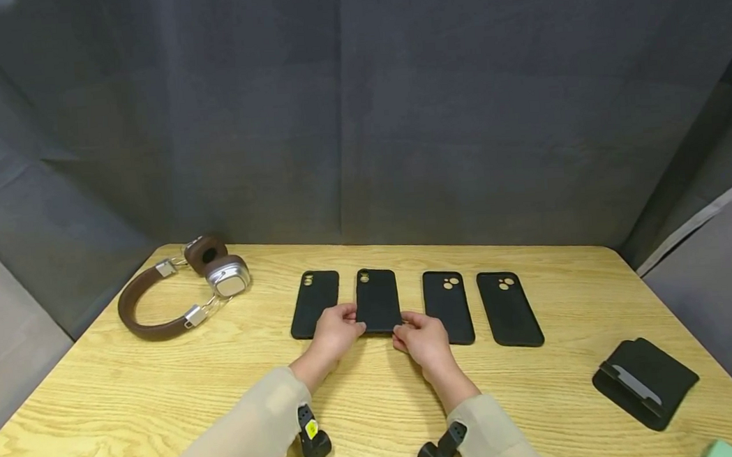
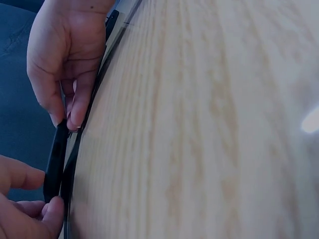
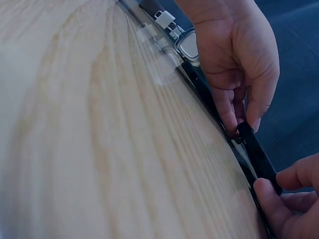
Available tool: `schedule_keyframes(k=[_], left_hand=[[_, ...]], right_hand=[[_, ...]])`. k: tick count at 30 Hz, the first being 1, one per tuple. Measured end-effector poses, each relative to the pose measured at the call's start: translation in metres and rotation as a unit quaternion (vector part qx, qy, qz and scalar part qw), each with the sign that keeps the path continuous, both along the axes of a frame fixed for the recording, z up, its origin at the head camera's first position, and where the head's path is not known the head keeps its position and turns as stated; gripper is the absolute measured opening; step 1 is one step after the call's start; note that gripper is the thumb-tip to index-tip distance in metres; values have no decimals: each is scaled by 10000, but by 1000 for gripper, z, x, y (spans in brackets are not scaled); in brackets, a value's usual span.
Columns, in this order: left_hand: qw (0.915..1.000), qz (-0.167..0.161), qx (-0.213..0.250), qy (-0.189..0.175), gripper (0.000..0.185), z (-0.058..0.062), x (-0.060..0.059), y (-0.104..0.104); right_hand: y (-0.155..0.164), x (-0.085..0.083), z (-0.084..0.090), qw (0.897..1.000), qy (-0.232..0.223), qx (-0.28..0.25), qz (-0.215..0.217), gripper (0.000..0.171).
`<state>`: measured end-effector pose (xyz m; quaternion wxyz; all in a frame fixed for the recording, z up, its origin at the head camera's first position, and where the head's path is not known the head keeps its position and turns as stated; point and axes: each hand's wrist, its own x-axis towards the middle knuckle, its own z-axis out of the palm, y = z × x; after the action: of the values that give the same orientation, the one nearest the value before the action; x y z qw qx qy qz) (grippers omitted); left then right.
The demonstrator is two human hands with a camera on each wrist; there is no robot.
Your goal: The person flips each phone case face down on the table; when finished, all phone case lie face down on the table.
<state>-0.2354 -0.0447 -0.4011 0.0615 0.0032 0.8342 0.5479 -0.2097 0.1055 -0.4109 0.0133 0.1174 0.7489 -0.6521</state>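
Four black phone cases lie in a row across the table. The second phone case from the left (image 1: pixel 378 299) is pinched at its two near corners, one by each hand, close over the wood. My left hand (image 1: pixel 336 330) grips the left corner, overlapping the leftmost phone case (image 1: pixel 315 301) in the head view. My right hand (image 1: pixel 426 338) has the right corner, beside the third phone case (image 1: pixel 449 304). The left wrist view shows the held case (image 2: pixel 56 162) edge-on between both hands' fingertips. Farther right lies the fourth phone case (image 1: pixel 509 310).
Brown and silver headphones (image 1: pixel 154 330) lie at the table's left. On the right is a flat black pouch (image 1: pixel 664 371) with a grey strip across it. A pale green object (image 1: pixel 722 450) shows at the bottom right corner. A dark grey curtain (image 1: pixel 359 117) stands behind the table.
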Motion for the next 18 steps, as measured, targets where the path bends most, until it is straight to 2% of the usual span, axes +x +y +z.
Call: schedule_keyframes(k=[3,18], left_hand=[[9999,1,-144,-33,45,0,0,1],[9994,63,-300,-144,51,1,2,8]], right_hand=[[0,-1,-1,10000,-19,57,-6,41],[-1,-5,-4,9994,2,331,-106,39]])
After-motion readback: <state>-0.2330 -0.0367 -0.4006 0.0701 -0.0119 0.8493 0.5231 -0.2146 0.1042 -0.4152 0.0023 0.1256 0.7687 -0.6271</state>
